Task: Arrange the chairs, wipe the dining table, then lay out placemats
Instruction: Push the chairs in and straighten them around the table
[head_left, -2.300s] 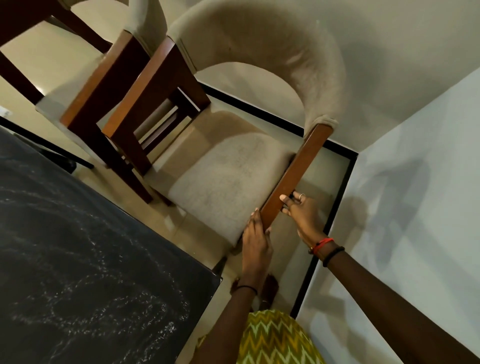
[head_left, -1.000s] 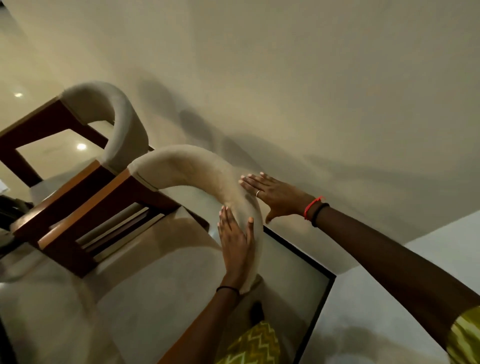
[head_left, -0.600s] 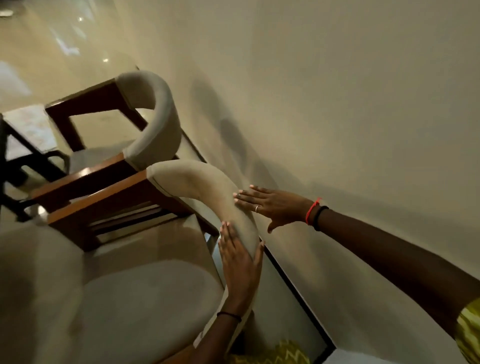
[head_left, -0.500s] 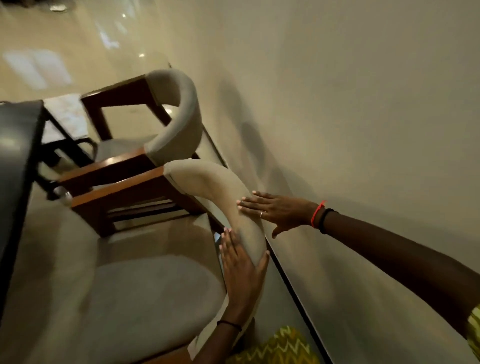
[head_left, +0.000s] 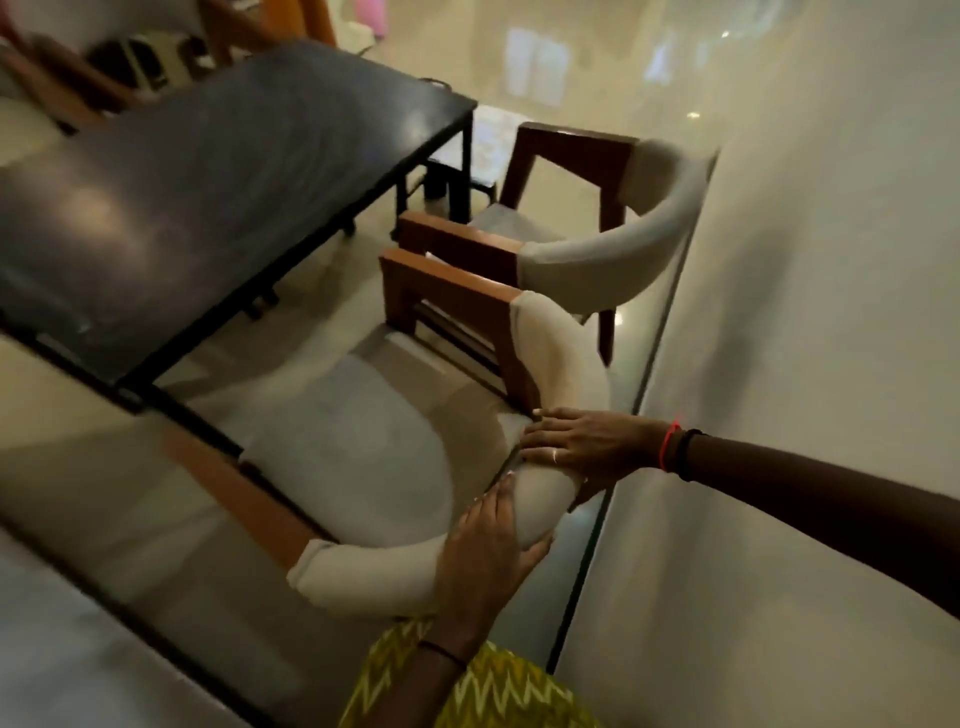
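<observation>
A chair with a curved beige padded backrest (head_left: 556, 364) and brown wooden arms stands right in front of me, its grey seat (head_left: 353, 441) pointing toward the black dining table (head_left: 208, 176). My left hand (head_left: 488, 551) wraps the lower bend of the backrest. My right hand (head_left: 582, 447) lies palm-down over the top of the same backrest, thumb behind it. A second matching chair (head_left: 597, 249) stands just beyond, its wooden arm almost touching the first chair's arm.
A pale wall (head_left: 805, 364) with a dark skirting line runs close along the right, behind both chairs. The glossy beige floor (head_left: 571, 67) stretches away at the top. More wooden chairs (head_left: 62, 78) stand past the table's far left side.
My view has swung left and down, bringing the black table into sight. Both hands stay on the near chair's backrest, which now sits closer to the table edge.
</observation>
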